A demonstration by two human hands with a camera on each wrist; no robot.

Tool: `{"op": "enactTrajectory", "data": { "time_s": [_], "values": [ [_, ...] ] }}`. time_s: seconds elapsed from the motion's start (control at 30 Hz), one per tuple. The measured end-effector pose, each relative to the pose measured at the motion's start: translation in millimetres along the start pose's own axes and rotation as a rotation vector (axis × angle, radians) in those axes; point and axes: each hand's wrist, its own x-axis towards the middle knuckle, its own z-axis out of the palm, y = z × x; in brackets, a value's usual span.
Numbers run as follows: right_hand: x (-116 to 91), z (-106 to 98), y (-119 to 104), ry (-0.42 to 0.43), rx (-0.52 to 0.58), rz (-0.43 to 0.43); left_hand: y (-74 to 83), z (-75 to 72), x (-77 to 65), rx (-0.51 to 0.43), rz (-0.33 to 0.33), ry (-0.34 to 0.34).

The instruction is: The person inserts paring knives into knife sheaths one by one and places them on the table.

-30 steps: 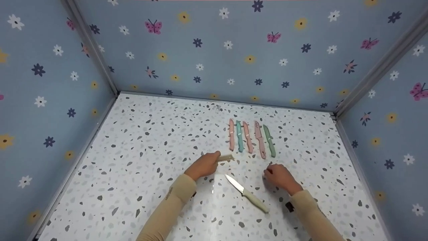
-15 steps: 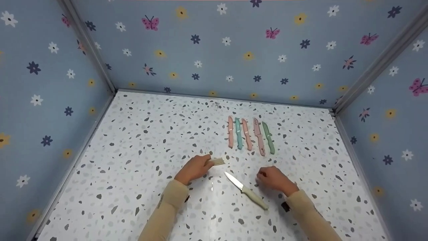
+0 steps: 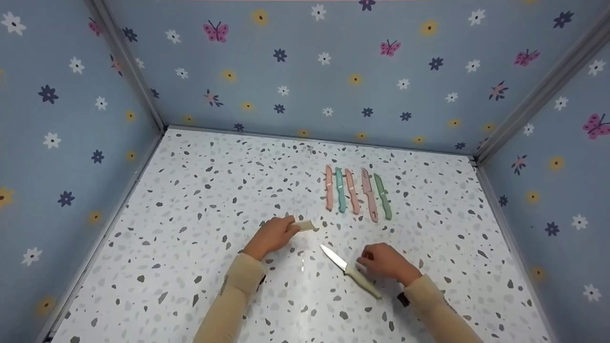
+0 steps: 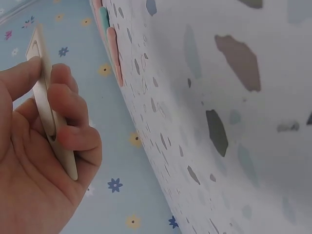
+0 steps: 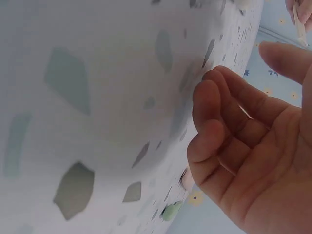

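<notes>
My left hand (image 3: 269, 236) grips a cream knife sheath (image 3: 305, 225) above the table; the left wrist view shows thumb and fingers round this slim sheath (image 4: 43, 105). A paring knife (image 3: 363, 282) with a pale green handle lies bare on the tabletop, its blade pointing up and left, between my two hands. Just right of the knife hovers my right hand (image 3: 387, 262), close to the handle. In the right wrist view its fingers (image 5: 207, 105) are loosely bent, the thumb stands apart, and nothing is held.
Beyond the hands lies a row of knives: a pink one (image 3: 329, 188), a teal one (image 3: 340, 190), another pink one (image 3: 352, 191), a pink one with a slotted blade (image 3: 369, 195) and a green one (image 3: 382, 196). Flower-patterned walls (image 3: 305, 62) surround the speckled table (image 3: 214, 190).
My left hand has drawn left with the sheath, away from the bare knife. The right hand has shifted left and slightly nearer to me, towards the knife handle. The knife lies still.
</notes>
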Motion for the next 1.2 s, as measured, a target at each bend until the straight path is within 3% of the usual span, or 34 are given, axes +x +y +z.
{"op": "enactTrajectory", "data": {
  "time_s": [0.53, 0.77, 0.93, 1.03, 1.2],
  "values": [
    [-13.9, 15.5, -26.7, -0.003, -0.090, 0.034, -1.1, 0.0, 1.2, -0.010, -0.023, -0.012],
    [-18.0, 21.3, -32.3, -0.006, -0.059, 0.059, 0.8, -2.5, -1.3, -0.012, -0.014, 0.001],
    [-19.2, 24.4, -30.7, -0.065, -0.005, 0.078, 2.0, -2.0, -2.4, -0.010, -0.013, -0.018],
    [-18.6, 23.9, -28.3, -0.063, 0.028, 0.058, 3.6, -3.6, -0.7, -0.013, 0.010, -0.013],
    [-15.6, 21.4, -22.4, 0.006, 0.016, -0.027, 6.1, -9.0, 1.9, -0.007, 0.042, 0.006]
  ]
}}
